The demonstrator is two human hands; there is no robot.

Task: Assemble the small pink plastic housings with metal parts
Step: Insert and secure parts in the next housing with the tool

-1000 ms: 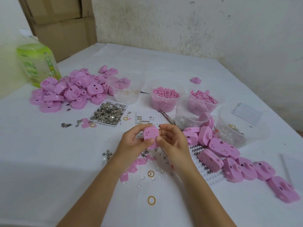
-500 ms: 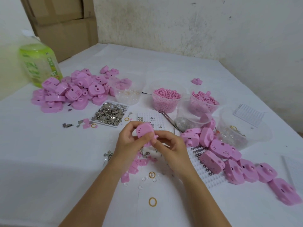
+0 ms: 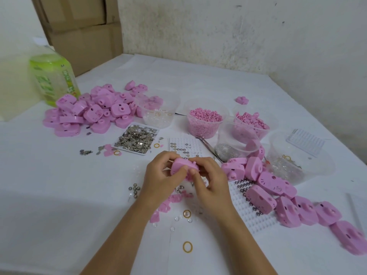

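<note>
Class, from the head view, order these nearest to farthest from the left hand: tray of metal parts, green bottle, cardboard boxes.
1. Tray of metal parts, just ahead of the left hand.
2. Green bottle, far left.
3. Cardboard boxes, back-left, beyond the table.

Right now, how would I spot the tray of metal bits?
Find the heap of pink housings at far left, beside the green bottle. Right in front of it lies a tray. Unlike the round clear tubs nearby, it is flat, rectangular and holds grey metal pieces.
</note>
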